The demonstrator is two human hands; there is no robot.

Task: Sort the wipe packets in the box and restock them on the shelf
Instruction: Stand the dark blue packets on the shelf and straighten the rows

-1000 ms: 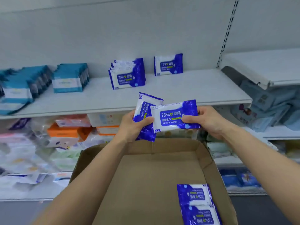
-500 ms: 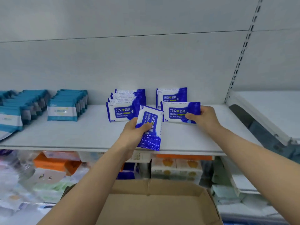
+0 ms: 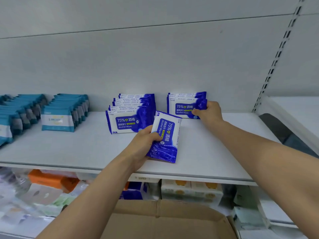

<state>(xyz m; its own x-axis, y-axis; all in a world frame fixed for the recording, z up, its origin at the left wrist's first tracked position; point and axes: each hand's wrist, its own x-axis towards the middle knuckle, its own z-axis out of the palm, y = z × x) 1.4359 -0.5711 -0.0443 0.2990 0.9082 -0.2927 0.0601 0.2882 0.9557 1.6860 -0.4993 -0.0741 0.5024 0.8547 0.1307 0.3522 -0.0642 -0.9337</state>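
My right hand (image 3: pixel 208 111) pinches an alcohol wipe packet (image 3: pixel 185 107) by its right end, standing it upright on the white shelf (image 3: pixel 86 147) against one already at the back wall, so the labels face out. Left of that short row stands a fuller row of blue packets (image 3: pixel 128 118). In front of it, my left hand (image 3: pixel 145 144) grips a second packet (image 3: pixel 165 137) turned on end, waiting its turn. Below the shelf sits the cardboard box (image 3: pixel 165 221).

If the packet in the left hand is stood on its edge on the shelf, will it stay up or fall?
The packet looks soft and glossy, so it probably bends and slides easily. Alone it may tip; the full row stands by leaning together.
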